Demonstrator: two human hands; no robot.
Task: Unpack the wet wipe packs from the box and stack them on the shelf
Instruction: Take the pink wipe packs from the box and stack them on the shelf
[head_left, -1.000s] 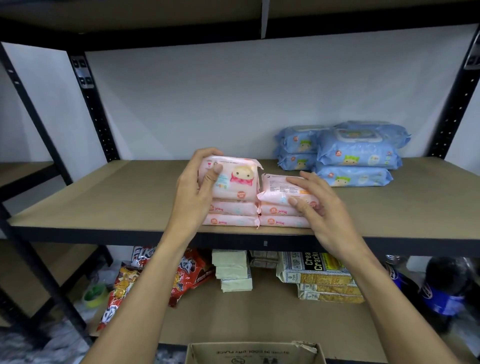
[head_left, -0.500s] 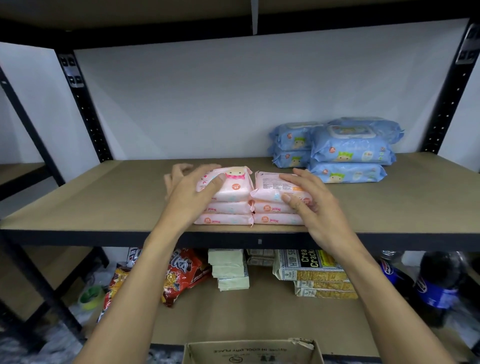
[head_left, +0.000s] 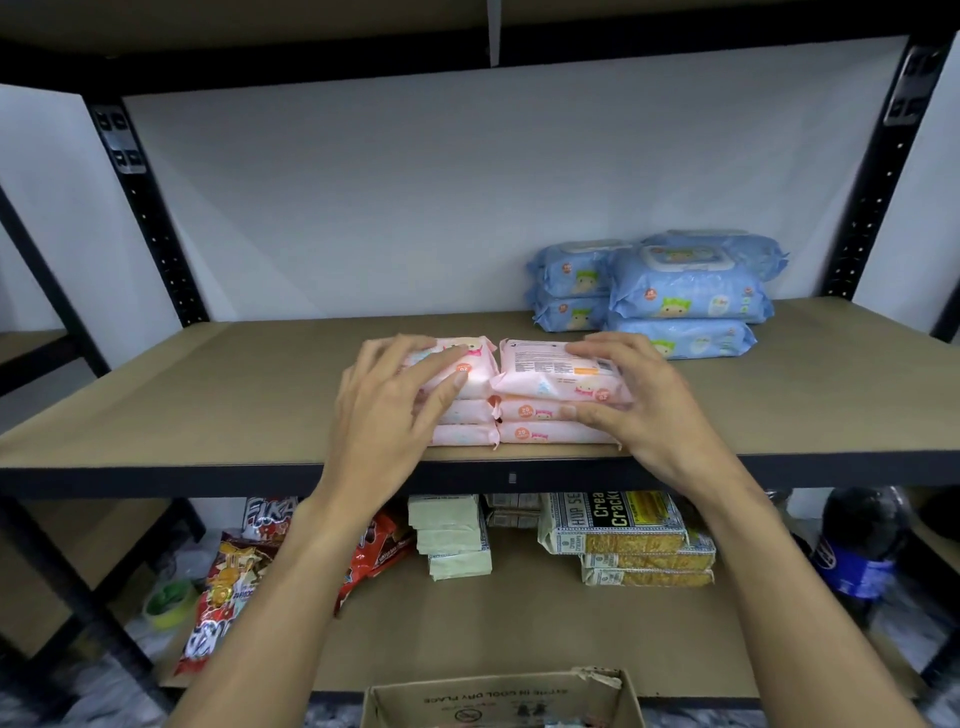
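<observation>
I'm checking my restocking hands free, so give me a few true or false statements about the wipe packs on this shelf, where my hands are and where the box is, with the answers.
1. The left pink stack and the right pink stack are each three packs high. True.
2. The blue packs sit at the left end of the shelf. False: they are at its right rear.
3. The left hand rests on the left pink stack and the right hand on the right one. True.
4. The two pink stacks stand far apart. False: they stand side by side, ends meeting.
5. The cardboard box stands on that shelf. False: it is lower down, at the bottom of the view.
</observation>
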